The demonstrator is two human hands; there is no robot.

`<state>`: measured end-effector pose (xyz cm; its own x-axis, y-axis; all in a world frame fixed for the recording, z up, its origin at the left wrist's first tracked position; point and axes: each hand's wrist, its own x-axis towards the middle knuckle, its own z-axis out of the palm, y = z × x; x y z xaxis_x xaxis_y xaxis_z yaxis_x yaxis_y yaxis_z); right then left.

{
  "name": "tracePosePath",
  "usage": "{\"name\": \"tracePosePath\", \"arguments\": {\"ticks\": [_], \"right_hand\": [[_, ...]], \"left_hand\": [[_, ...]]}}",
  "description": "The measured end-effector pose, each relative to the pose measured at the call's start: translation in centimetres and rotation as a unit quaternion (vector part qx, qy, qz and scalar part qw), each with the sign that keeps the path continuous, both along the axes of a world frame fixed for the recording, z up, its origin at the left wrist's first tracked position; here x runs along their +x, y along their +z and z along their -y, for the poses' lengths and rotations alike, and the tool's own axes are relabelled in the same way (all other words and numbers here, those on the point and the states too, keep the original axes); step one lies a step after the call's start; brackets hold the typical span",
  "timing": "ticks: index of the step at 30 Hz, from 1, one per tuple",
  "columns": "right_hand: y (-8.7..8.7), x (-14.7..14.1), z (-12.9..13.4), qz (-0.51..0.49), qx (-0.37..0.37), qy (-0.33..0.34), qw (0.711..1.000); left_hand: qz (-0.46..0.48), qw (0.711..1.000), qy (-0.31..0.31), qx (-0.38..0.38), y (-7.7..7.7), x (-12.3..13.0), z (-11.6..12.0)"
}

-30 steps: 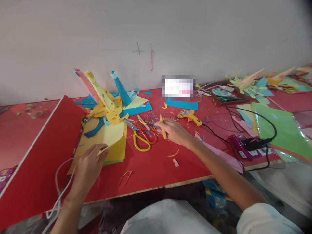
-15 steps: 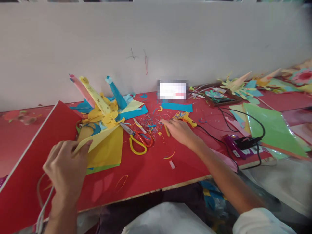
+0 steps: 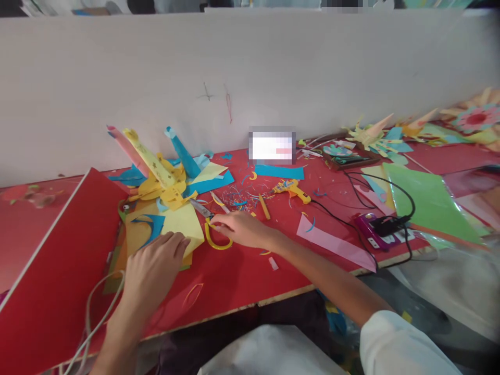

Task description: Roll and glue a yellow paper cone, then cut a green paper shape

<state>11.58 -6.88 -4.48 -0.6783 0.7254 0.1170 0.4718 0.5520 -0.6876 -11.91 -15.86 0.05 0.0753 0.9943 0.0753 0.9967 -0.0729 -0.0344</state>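
My left hand (image 3: 156,265) lies over the near edge of a pale yellow paper sheet (image 3: 183,224), its fingers bent and closed on it. Other yellow and green sheets lie beneath. My right hand (image 3: 244,229) reaches across to the scissors, closed around their handles. One yellow handle loop (image 3: 219,245) and part of the blades (image 3: 201,207) show; the red loop is hidden under the hand. Just beyond is a short yellow-brown stick (image 3: 264,207), beside thin paper shreds. A blue curved paper piece (image 3: 154,229) rests near my left fingers.
Paper cones on yellow cutouts (image 3: 160,182) stand at the back left. A red board (image 3: 58,250) leans at the left, with a pale cable (image 3: 91,307) near it. Rightward lie a yellow glue gun (image 3: 292,190), a purple power strip (image 3: 375,232), pink paper (image 3: 336,242) and green sheets (image 3: 425,203).
My right hand has left the stick and moved left onto the scissors. My left hand has shifted right, and the raised pale yellow sheet now lies lower and flatter.
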Motion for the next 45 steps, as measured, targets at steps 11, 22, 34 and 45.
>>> {"name": "tracePosePath", "arguments": {"ticks": [11, 22, 34, 45], "right_hand": [[0.1, -2.4, -0.3, -0.156, -0.138, 0.047, 0.977], [1.9, -1.0, -1.8, -0.196, 0.005, 0.015, 0.980], [0.6, 5.6, -6.0, -0.441, 0.046, -0.372, 0.816], [-3.7, 9.9, -8.7, -0.416, 0.009, -0.462, 0.784]], "left_hand": [[0.085, 0.972, -0.124, 0.180, 1.3, 2.3, -1.9], [0.089, 0.896, -0.290, 0.324, 3.0, 4.3, 0.0], [-0.038, 0.890, -0.450, 0.060, -6.0, 4.7, -1.8], [-0.005, 0.923, -0.384, -0.036, -3.6, -2.1, -2.0]]}}
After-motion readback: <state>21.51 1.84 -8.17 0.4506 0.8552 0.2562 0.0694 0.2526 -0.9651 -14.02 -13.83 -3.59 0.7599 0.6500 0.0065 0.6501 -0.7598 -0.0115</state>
